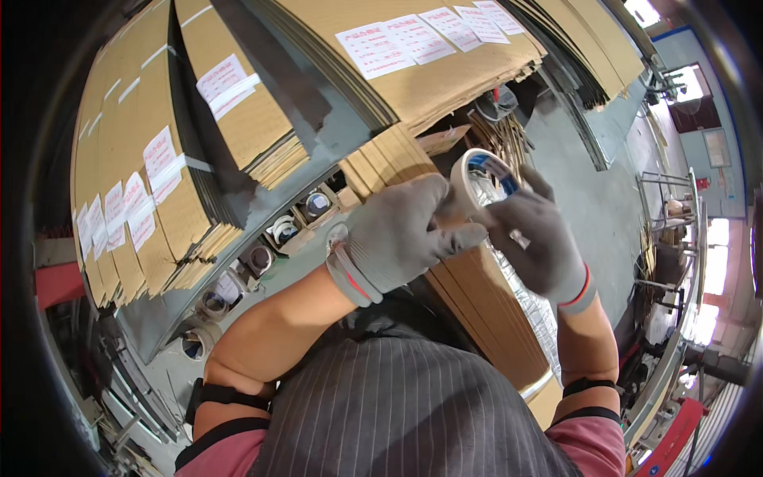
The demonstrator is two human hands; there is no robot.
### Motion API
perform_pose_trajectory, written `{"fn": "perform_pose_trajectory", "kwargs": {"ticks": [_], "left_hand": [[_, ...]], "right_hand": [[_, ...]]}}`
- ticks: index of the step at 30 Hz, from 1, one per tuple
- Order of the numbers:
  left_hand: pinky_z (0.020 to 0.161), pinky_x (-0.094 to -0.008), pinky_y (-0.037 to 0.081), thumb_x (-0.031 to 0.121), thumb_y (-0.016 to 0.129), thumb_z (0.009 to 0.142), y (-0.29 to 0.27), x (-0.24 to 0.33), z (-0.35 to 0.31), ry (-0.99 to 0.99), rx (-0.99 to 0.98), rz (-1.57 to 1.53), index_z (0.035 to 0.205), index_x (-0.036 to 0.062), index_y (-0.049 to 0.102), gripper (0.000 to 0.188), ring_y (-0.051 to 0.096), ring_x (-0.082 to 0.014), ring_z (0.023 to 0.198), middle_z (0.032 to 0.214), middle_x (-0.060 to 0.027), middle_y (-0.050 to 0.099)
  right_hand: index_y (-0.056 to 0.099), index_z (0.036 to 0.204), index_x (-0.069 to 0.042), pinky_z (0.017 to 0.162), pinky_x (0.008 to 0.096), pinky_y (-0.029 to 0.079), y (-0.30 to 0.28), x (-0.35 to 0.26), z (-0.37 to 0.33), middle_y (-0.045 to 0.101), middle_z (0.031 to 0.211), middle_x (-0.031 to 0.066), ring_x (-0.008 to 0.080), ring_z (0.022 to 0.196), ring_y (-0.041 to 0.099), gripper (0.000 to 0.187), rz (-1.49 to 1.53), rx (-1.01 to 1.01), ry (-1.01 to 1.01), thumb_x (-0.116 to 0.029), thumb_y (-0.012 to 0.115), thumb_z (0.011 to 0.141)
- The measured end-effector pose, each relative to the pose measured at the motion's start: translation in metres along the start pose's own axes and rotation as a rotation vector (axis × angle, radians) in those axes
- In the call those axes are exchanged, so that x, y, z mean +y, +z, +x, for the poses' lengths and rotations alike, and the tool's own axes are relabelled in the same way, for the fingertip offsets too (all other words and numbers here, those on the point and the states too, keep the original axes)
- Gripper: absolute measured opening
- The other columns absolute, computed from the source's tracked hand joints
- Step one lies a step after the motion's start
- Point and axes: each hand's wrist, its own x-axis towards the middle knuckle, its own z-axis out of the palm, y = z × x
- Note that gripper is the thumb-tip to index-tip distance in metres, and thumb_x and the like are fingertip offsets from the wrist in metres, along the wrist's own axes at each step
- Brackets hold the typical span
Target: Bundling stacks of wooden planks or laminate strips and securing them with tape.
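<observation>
Between my gloved hands is a roll of tape (459,181), pale on its outside with a blue-printed inner core. My left hand (397,226), in a grey glove, is closed at the roll's near left side, its thumb pointing right beneath it. On the other side, my right hand (544,246) has its fingers bent round the roll's lower right edge. A small shiny scrap shows at the right fingers; I cannot make out what it is. Under both hands runs a long stack of brown cardboard strips (489,318). The tape's loose end cannot be made out.
Flat brown cardboard stacks (318,20) with white labels lie on a grey table (338,131) ahead and to the left. Below its edge several tape rolls (282,230) sit on a lower shelf. Silvery wrapping (534,314) lies along the strips' right side. A metal rack (671,207) stands far right.
</observation>
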Motion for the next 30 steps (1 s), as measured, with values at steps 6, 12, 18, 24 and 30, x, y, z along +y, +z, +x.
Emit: {"fn": "perform_pose_trajectory", "kwargs": {"ticks": [6,12,18,24,30], "left_hand": [[0.047,-0.0316,0.042,0.024,0.063,0.087,-0.062,0.010,-0.048,0.437,-0.088,0.327,0.064,0.0059,0.054,0.031,0.056,-0.0243,0.053,0.060,-0.0093,0.054],[0.057,-0.0263,0.044,0.017,0.057,0.091,-0.084,-0.133,-0.089,-0.293,-0.114,-0.225,0.079,-0.0003,0.062,0.022,0.056,-0.0117,0.061,0.067,-0.0047,0.058],[0.079,-0.0272,0.050,0.025,0.058,0.093,-0.020,-0.209,-0.030,-0.263,-0.260,-0.623,0.114,-0.0005,0.061,0.033,0.063,-0.0152,0.088,0.095,-0.0082,0.065],[0.077,-0.0290,0.050,0.027,0.066,0.089,0.015,-0.186,-0.042,-0.261,-0.178,-0.907,0.114,-0.0001,0.062,0.037,0.060,-0.0117,0.090,0.102,-0.0052,0.064],[0.084,-0.0302,0.047,0.030,0.063,0.089,-0.002,-0.188,-0.034,-0.288,-0.348,-0.757,0.115,0.0035,0.062,0.037,0.056,-0.0159,0.100,0.106,-0.0061,0.056]], "right_hand": [[0.059,0.084,-0.011,0.100,0.0448,0.037,-0.020,-0.053,0.055,0.055,0.065,0.0027,0.0229,0.067,0.059,0.016,0.059,-0.391,-0.316,-0.021,0.070,0.078],[0.071,0.091,-0.009,0.079,0.0349,0.046,0.018,0.125,0.085,0.068,0.080,0.0084,0.0247,0.078,0.063,0.018,-0.252,-0.315,0.098,-0.022,0.060,0.085],[0.055,0.126,-0.001,0.097,0.0365,0.045,0.145,0.151,0.098,0.059,0.124,0.0129,0.0222,0.115,0.055,0.056,0.957,-0.752,0.338,-0.026,0.073,0.080],[0.058,0.116,0.005,0.088,0.0315,0.049,0.101,0.088,0.074,0.065,0.105,0.0130,0.0188,0.097,0.063,0.032,0.935,-0.203,0.701,-0.010,0.060,0.087],[0.041,0.138,-0.008,0.096,0.0480,0.043,0.097,-0.017,0.073,0.030,0.140,0.0326,0.0475,0.119,0.044,0.072,-0.267,-0.200,0.116,-0.026,0.071,0.075]]}}
